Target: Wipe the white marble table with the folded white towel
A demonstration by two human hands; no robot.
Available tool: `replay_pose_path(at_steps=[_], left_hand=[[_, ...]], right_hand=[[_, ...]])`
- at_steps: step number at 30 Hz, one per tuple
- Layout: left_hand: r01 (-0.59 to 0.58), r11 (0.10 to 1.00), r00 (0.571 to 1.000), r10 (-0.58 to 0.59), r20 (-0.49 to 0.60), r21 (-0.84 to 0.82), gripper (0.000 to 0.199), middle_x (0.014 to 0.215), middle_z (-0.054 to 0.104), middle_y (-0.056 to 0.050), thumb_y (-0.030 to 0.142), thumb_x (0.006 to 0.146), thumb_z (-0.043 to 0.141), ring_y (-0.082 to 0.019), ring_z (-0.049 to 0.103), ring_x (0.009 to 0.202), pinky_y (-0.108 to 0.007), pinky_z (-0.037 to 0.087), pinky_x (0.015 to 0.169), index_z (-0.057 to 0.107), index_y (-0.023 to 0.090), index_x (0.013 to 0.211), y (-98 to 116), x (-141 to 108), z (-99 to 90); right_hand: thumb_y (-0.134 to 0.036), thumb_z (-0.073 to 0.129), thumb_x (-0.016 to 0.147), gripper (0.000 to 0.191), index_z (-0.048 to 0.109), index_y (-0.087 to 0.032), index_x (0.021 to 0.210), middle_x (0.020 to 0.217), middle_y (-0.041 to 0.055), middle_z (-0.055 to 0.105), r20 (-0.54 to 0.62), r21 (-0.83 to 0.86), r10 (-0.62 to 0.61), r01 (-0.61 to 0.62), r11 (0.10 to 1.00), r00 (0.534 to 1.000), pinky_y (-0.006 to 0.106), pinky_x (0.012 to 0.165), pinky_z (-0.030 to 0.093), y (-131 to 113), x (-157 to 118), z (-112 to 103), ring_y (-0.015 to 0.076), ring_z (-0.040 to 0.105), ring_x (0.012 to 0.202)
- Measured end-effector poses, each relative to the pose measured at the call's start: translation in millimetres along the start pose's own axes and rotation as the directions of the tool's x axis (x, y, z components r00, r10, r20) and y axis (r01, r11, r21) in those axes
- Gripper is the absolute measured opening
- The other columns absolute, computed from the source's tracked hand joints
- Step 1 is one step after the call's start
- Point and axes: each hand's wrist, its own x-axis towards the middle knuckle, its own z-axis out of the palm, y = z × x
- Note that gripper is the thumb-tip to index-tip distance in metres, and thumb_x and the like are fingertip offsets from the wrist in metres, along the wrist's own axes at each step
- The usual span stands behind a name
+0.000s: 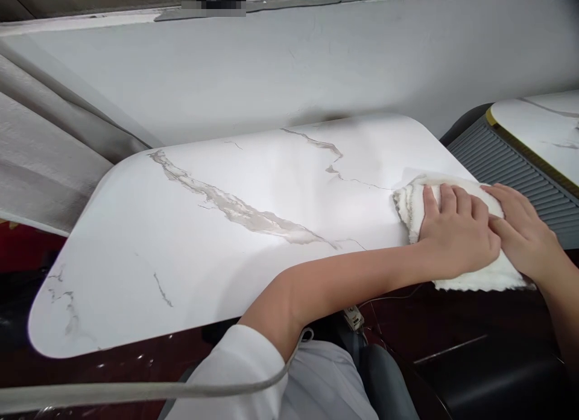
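Observation:
A folded white cloth [474,275] with a frayed edge lies at the right end of a white marble-patterned tabletop [253,184], its lower corner hanging over the front edge. My left hand [459,230] presses palm down on the cloth, fingers bent over its top, with the forearm crossing the table's front edge. Beside it, touching it, my right hand [527,233] holds the cloth's right side. Both sets of fingertips rest on the fabric. Whatever lies under the cloth is hidden.
A pale wall [271,76] runs behind the table, with a grey curtain [54,148] at the left. To the right stands a ribbed grey unit [520,166] with another marble-patterned top [543,124]. A light cable [136,391] crosses the lower left. Below is a dark red floor [131,365].

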Motion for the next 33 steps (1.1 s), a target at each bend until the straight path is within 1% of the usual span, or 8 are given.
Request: replay_pose_path(at_steps=[4,8,13,17,21,27,30,33], left_hand=[[0.001,1.0,1.0,-0.001,-0.024,0.002,0.054,0.151,0.05,-0.014,0.03,0.099,0.03,-0.032,0.036,0.146,-0.051,0.029,0.123,0.053,0.009,0.143,-7.2,17.5,6.0],[0.02,1.0,0.997,-0.019,-0.072,0.021,0.051,0.15,0.051,-0.014,0.031,0.1,0.03,-0.032,0.039,0.142,-0.053,0.029,0.121,0.056,0.011,0.139,-16.6,36.0,11.7],[0.072,0.996,0.995,-0.068,-0.066,0.059,0.047,0.146,0.056,-0.006,0.03,0.101,0.03,-0.03,0.038,0.142,-0.05,0.026,0.121,0.06,0.023,0.135,-32.2,59.9,11.6],[0.105,0.994,0.993,-0.103,-0.065,0.018,0.046,0.147,0.055,-0.008,0.026,0.099,0.032,-0.027,0.038,0.142,-0.047,0.026,0.123,0.058,0.016,0.136,-52.1,81.4,10.6],[0.126,0.992,0.99,-0.128,-0.061,-0.033,0.045,0.146,0.055,-0.008,0.027,0.099,0.033,-0.025,0.037,0.143,-0.044,0.023,0.124,0.057,0.014,0.134,-78.2,103.1,11.6],[0.153,0.982,0.986,-0.16,-0.055,-0.112,0.038,0.145,0.055,-0.009,0.024,0.101,0.035,-0.022,0.038,0.138,-0.043,0.016,0.124,0.055,0.014,0.132,-109.8,128.5,12.8],[0.161,0.977,0.984,-0.169,-0.053,-0.138,0.039,0.146,0.054,-0.01,0.027,0.101,0.036,-0.024,0.036,0.137,-0.044,0.012,0.125,0.053,0.013,0.134,-120.2,140.3,13.5],[0.203,0.973,0.979,-0.203,0.013,-0.106,0.041,0.152,0.048,-0.004,0.033,0.103,0.033,-0.03,0.024,0.143,-0.046,0.008,0.125,0.048,0.02,0.138,-128.7,152.7,13.8]], right_hand=[[-0.047,0.037,0.085,0.061,0.046,-0.034,0.144,0.156,0.0048,0.043,0.006,-0.054,0.061,-0.06,0.997,0.998,0.056,0.119,0.033,-0.8,24.3,-1.9,0.0323,0.041,0.144],[-0.043,0.038,0.083,0.064,0.049,-0.027,0.143,0.153,0.006,0.047,0.039,-0.029,0.054,-0.053,0.998,0.998,0.053,0.12,0.033,-6.9,52.2,-2.7,0.0293,0.041,0.144],[-0.045,0.032,0.091,0.059,0.048,-0.03,0.145,0.154,0.0047,0.046,0.085,-0.026,0.084,-0.082,0.996,0.993,0.057,0.119,0.031,-20.4,87.7,-0.5,0.0285,0.037,0.146],[-0.056,0.027,0.098,0.059,0.044,-0.032,0.148,0.158,0.0054,0.041,0.105,-0.025,0.086,-0.083,0.996,0.991,0.06,0.119,0.027,-32.2,116.8,4.3,0.0311,0.036,0.146],[-0.054,0.029,0.1,0.057,0.043,-0.03,0.15,0.157,0.0085,0.042,0.104,-0.024,0.055,-0.053,0.998,0.993,0.06,0.118,0.025,-43.0,147.3,12.5,0.0326,0.036,0.146],[-0.053,0.03,0.102,0.056,0.043,-0.028,0.151,0.155,0.0106,0.043,0.077,-0.025,-0.022,0.024,0.999,0.997,0.06,0.112,0.029,-49.9,190.3,28.0,0.038,0.036,0.144],[-0.058,0.026,0.101,0.061,0.045,-0.027,0.15,0.153,0.0104,0.045,0.069,-0.048,-0.025,0.028,0.998,0.997,0.06,0.11,0.032,-49.2,213.5,35.0,0.0387,0.04,0.141],[-0.064,0.022,0.098,0.069,0.047,-0.025,0.148,0.15,0.0123,0.049,0.091,-0.051,-0.04,0.045,0.998,0.995,0.061,0.106,0.035,-46.5,236.6,39.8,0.0397,0.042,0.139]])
